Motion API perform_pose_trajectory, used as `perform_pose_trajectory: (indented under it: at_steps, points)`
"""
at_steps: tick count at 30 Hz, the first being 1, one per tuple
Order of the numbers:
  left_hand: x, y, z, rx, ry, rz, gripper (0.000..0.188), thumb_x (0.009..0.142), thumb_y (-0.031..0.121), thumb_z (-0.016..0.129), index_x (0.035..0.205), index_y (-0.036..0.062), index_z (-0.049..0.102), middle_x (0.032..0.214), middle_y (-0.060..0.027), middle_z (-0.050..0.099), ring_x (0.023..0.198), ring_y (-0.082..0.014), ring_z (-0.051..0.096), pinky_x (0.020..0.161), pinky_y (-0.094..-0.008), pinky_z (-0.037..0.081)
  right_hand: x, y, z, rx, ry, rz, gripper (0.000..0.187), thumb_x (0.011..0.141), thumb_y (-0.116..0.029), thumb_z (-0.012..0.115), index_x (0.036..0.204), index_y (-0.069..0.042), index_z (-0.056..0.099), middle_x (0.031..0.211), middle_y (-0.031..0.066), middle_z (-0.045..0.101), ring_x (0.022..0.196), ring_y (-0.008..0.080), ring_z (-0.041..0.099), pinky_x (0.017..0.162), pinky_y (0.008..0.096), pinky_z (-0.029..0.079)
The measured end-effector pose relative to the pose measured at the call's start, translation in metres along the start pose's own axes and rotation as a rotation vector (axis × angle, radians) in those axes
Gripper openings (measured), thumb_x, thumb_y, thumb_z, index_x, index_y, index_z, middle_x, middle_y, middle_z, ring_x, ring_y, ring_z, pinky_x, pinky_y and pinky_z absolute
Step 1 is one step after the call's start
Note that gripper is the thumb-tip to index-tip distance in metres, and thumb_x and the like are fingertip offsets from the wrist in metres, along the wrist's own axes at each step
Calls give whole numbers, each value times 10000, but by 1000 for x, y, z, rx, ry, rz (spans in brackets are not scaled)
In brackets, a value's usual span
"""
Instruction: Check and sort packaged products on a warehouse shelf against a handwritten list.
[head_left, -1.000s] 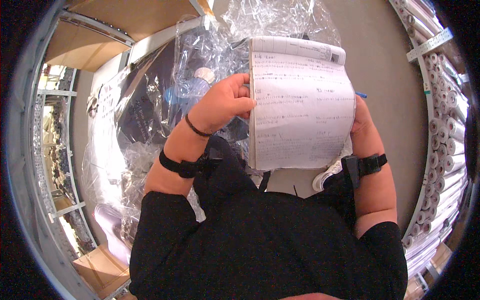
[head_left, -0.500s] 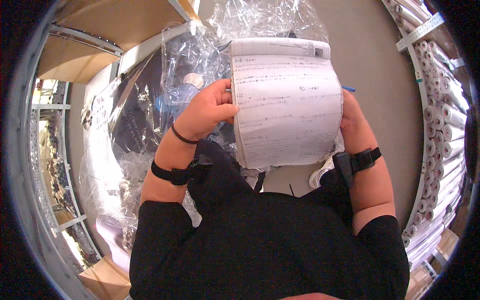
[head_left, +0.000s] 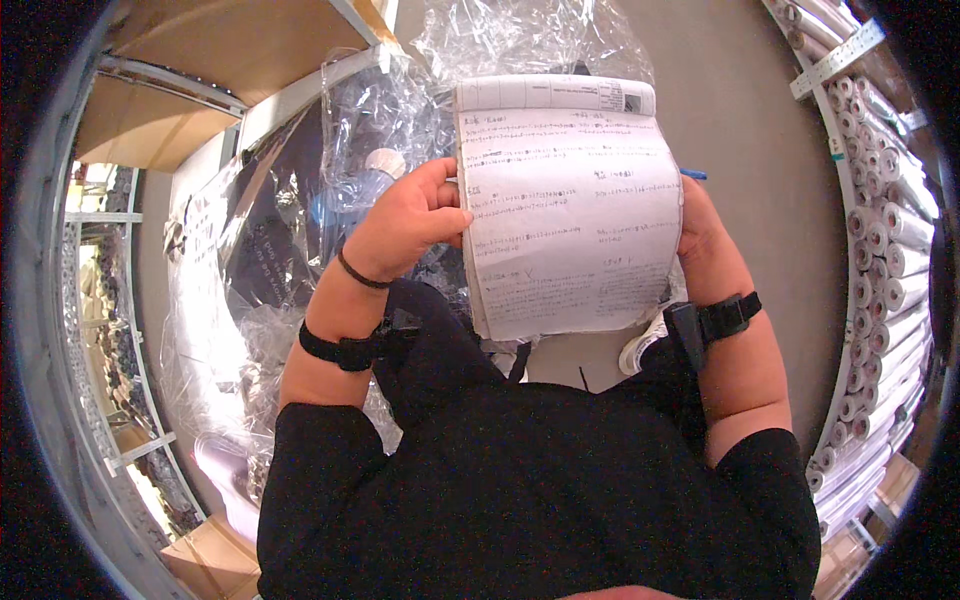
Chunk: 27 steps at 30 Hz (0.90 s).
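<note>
Between my two hands a stack of handwritten papers [head_left: 570, 220] is held up in front of me, its top edge folded over. My left hand [head_left: 428, 215] grips its left edge, thumb on the front and fingers curled behind. At the right edge my right hand [head_left: 700, 222] is closed on the papers, its fingers mostly hidden behind them. A blue pen [head_left: 692, 176] pokes out beside that hand; what keeps it there is hidden. Clear plastic wrapping [head_left: 365, 110] and a dark plastic-wrapped package [head_left: 270, 240] lie below the papers and to the left.
Along the right stands a rack packed with white rolls [head_left: 895, 230]. Shelving with cardboard boxes [head_left: 150, 120] rises at the upper left, and another cardboard box [head_left: 210, 560] sits at the lower left. A white shoe [head_left: 640, 350] shows on the grey floor [head_left: 740, 100].
The papers have shifted slightly left and flattened a little, so the lower writing shows more. Both hands have kept their hold and moved slightly with them.
</note>
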<state>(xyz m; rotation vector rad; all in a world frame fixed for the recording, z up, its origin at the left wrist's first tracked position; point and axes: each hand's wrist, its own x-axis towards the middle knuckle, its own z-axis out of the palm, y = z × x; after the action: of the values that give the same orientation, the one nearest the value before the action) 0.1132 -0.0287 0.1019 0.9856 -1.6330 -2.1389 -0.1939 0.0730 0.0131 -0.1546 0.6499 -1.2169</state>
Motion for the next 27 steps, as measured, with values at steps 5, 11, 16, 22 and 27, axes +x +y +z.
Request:
perform_pose_trajectory:
  at_steps: [5, 11, 16, 22, 27]
  points:
    - [-1, 0, 1, -5, -7, 2, 587, 776, 83, 574, 1311, -52, 371, 1077, -129, 626, 905, -179, 642, 730, -282, 534, -2, 0, 1, -76, 117, -40, 340, 920, -180, 484, 1130, 73, 570, 1059, 196, 645, 885, 249, 672, 741, 392, 570]
    - [1, -5, -3, -41, -58, 30, 615, 778, 57, 573, 1338, -45, 341, 1140, -132, 592, 993, -185, 604, 826, -311, 498, 0, 0, -2, -95, 159, -66, 347, 910, -201, 505, 1127, 60, 576, 1052, 187, 647, 875, 258, 672, 735, 395, 569]
    - [3, -11, -1, -34, -163, 119, 747, 759, 111, 655, 1390, -30, 279, 1243, -129, 548, 1126, -203, 548, 964, -337, 421, 4, 0, -7, -46, 127, -96, 327, 904, -194, 520, 1103, 56, 591, 1012, 176, 660, 845, 252, 675, 715, 386, 569]
    - [3, -11, 2, -68, -234, 62, 808, 749, 140, 693, 1404, -27, 250, 1276, -122, 525, 1156, -196, 524, 1002, -344, 385, 8, -2, -14, -81, 152, -100, 323, 909, -190, 513, 1097, 60, 590, 1002, 171, 662, 837, 244, 676, 704, 376, 572]
    - [0, -11, 3, -47, -222, 65, 791, 761, 147, 669, 1402, -37, 245, 1307, -134, 497, 1175, -203, 511, 996, -352, 397, 9, -2, -12, -12, 96, -103, 364, 918, -177, 481, 1161, 88, 537, 1067, 222, 631, 879, 277, 675, 703, 409, 587]
